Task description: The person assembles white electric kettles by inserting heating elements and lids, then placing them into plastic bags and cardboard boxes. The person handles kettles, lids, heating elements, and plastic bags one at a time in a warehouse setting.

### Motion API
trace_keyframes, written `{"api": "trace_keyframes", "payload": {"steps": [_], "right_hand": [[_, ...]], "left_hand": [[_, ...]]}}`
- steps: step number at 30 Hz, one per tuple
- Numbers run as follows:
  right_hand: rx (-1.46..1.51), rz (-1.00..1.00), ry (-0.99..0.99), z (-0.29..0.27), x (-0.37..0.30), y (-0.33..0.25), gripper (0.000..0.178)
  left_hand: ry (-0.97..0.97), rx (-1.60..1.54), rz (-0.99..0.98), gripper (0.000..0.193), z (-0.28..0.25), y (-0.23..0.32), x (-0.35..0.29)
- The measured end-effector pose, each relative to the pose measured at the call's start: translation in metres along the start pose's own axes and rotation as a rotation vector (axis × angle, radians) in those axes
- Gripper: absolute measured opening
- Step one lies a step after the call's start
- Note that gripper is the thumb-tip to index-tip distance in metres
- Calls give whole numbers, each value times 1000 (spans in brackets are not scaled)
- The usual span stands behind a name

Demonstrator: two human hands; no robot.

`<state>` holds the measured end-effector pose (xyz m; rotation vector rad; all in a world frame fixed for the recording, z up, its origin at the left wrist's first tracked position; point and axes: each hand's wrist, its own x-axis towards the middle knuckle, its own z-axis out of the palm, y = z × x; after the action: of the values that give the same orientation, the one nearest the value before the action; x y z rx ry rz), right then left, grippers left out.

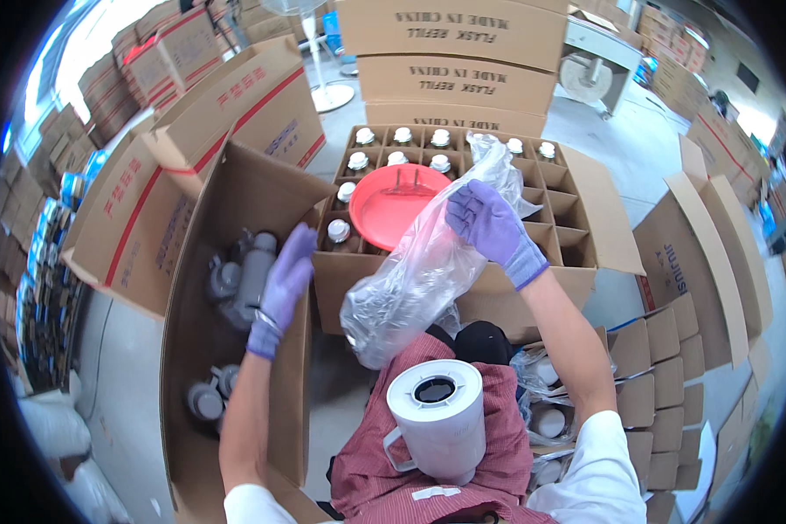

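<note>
My right hand (493, 225), in a purple glove, grips a see-through plastic bag (419, 279) above the divided carton. The bag hangs down toward my knees, partly over a red plastic dish (377, 205) that rests on bottle tops. Blurred by motion, my left hand (290, 275) has its gloved fingers stretched out beside a tall carton (244, 188), holding nothing I can see. Inside that carton stand several grey jugs (258, 271). A white handled jug (450, 437) sits on my lap, its round end with a dark opening facing up.
The divided carton (454, 301) holds several white-capped bottles (339, 230). To my right are wrapped white items (548, 423) and cardboard dividers (672, 393). An open carton (686, 253) stands behind them. Stacked boxes (463, 83) and a white fan stand (330, 96) are ahead.
</note>
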<state>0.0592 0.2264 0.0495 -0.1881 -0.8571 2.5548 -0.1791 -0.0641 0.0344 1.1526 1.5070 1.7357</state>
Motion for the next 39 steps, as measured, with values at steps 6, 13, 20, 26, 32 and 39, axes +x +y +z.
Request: {"api": "trace_keyframes", "payload": {"steps": [6, 13, 20, 26, 32, 39], "right_hand": [[-29, -19, 67, -45, 16, -9, 38], [-1696, -868, 427, 18, -88, 5, 71], [-1935, -316, 1055, -84, -195, 60, 60], [-1808, -671, 621, 12, -246, 125, 55], [-1625, -819, 490, 27, -297, 155, 54], [-1527, -601, 674, -5, -311, 184, 56]], "left_hand": [[-254, 751, 512, 122, 145, -36, 10], [-26, 292, -98, 32, 235, -42, 56], [-286, -292, -361, 30, 172, -26, -11], [-504, 528, -225, 47, 94, -20, -142], [-367, 417, -121, 65, 101, -11, -248], [-431, 313, 137, 62, 123, 2, -241]]}}
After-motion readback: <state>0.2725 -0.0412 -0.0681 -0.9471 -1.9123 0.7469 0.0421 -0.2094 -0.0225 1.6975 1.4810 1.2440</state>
